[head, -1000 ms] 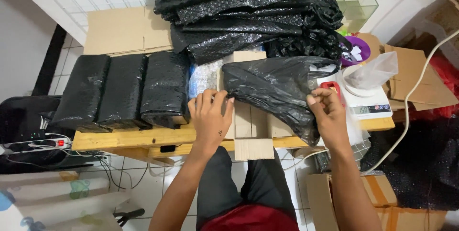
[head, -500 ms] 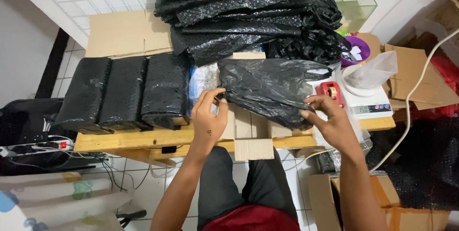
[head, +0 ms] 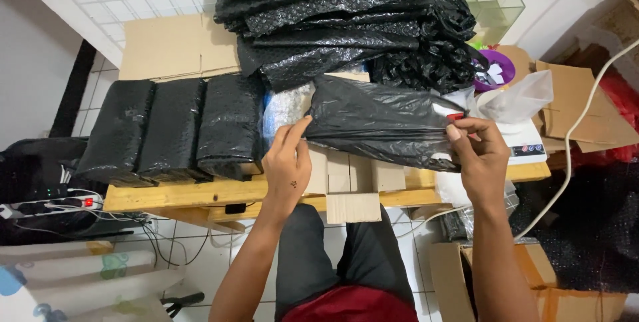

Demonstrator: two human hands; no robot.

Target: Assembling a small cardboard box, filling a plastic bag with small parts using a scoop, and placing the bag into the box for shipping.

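1. Nearest the camera, the left hand (head: pixel 287 165) pinches the left end of a black plastic bag (head: pixel 383 121) between thumb and fingers, and the right hand (head: pixel 480 152) grips the bag's right end – both closed on it, holding it stretched sideways.
2. The bag hangs just above a flattened cardboard piece (head: pixel 349 182) on the wooden table (head: pixel 173 194), directly between the two hands and in front of the person's chest.
3. To the left on the table, three black bubble-wrapped parcels (head: pixel 174 129) stand side by side – work that looks finished.
4. As a judgement, the bag in hand seems midway: it looks filled but its ends are not yet folded or sealed.
5. Farther back, a tall stack of black bubble-wrap sheets (head: pixel 333 15) lies piled, suggesting more wrapping is left.
6. At the far right sit a white device (head: pixel 529 145) and a purple bowl (head: pixel 496 69).
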